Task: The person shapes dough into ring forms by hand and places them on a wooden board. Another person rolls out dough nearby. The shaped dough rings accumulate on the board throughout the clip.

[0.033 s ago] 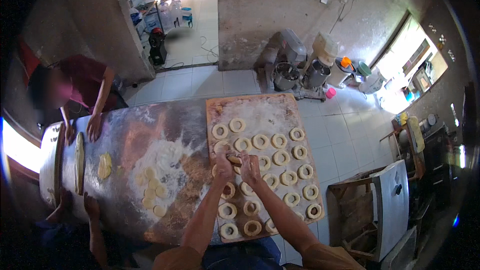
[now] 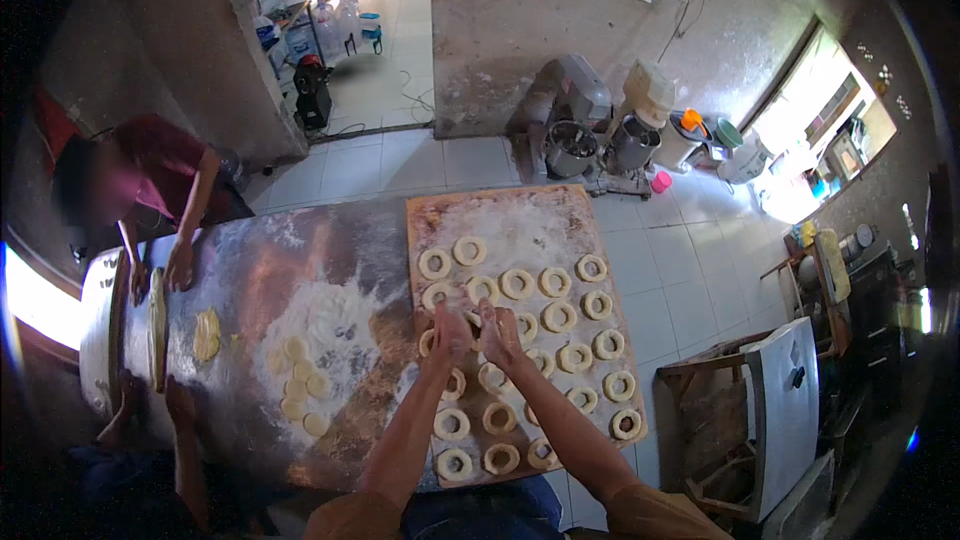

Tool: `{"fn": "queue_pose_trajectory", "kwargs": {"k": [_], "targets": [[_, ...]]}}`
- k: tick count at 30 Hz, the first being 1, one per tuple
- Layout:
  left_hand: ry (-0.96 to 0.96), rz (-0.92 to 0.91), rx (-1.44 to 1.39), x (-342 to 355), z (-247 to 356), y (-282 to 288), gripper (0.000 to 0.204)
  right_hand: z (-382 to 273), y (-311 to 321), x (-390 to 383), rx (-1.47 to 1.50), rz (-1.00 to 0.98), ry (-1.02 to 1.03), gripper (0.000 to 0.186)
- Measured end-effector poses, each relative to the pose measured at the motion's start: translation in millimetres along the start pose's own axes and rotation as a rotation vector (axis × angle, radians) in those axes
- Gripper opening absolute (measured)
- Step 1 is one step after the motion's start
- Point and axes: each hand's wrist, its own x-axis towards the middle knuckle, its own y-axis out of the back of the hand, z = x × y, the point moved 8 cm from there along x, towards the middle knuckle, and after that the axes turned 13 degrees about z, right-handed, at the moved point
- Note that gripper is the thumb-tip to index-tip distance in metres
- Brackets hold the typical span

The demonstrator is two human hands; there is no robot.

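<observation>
Over the floured wooden board (image 2: 500,215), my left hand (image 2: 452,332) and my right hand (image 2: 500,333) are close together, fingers curled in. Between the fingertips they hold a small piece of pale dough (image 2: 475,319). It looks like a dough ring, but the hands mostly cover it. Rows of dough rings (image 2: 560,317) lie flat on the board around and beneath both hands. One ring (image 2: 435,295) lies just beyond my left hand, and another (image 2: 483,289) is beyond the gap between the hands.
Left of the board, flat dough rounds (image 2: 300,387) lie on loose flour (image 2: 335,315) on the metal table (image 2: 350,215). Two co-workers' hands are by a long dough roll (image 2: 157,330), near a flat dough scrap (image 2: 206,334). Mixers (image 2: 572,145) stand by the wall; a wooden frame (image 2: 705,420) stands at right.
My hands have turned slightly around the dough, and less of it shows between them. At the far left, a co-worker's near hand has shifted toward the dough roll.
</observation>
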Motion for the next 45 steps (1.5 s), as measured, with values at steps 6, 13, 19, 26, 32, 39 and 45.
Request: {"fn": "queue_pose_trajectory", "kwargs": {"k": [6,13,19,26,32,39,45], "targets": [[0.336,-0.151,-0.401,42.0,-52.3,-69.1,0.019,17.3,41.7,48.1,0.046,0.112,0.175,0.047],[-0.314,-0.078,0.094,75.3,-12.0,-120.2,0.023,-2.8,84.9,125.7,0.171,-0.001,-0.008,0.028],[-0.941,-0.029,1.462,110.7,7.1,-181.0,0.025,47.5,109.7,133.9,-0.614,0.273,0.289,0.046],[-0.683,-0.299,1.490,104.8,10.4,-177.9,0.039,68.2,66.8,144.7,-0.661,0.002,0.682,0.036],[-1.005,0.260,1.276,27.8,91.4,-42.2,0.060,2.0,87.6,99.4,-0.645,0.108,0.462,0.040],[-0.800,0.919,1.633,-24.7,205.8,224.3,0.044,-19.2,47.3,8.1,-0.422,-0.035,0.215,0.023],[-0.702,0.518,1.203,-28.0,208.1,223.2,0.041,-92.0,-79.9,-58.4,-0.106,-0.191,0.425,0.023]]}}
